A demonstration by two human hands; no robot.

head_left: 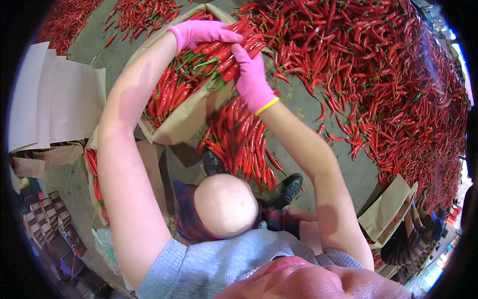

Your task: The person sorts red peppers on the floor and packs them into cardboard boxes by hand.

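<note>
Bunch over box: spill risk

Left hand and right hand grasp chilies between them, over the box. Slick skins, loose bunching: if either grip slackens, some could slip beneath the right hand to the floor.

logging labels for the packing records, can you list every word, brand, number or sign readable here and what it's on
None can be read.
Pink gloves: no lettering visible.
Paper-lined box of chillies: no print visible on the side in view.
Plastic bag: greenish marks, too blurred to read.
Stacked boxes at lower left: too small and blurred to tell.
</note>
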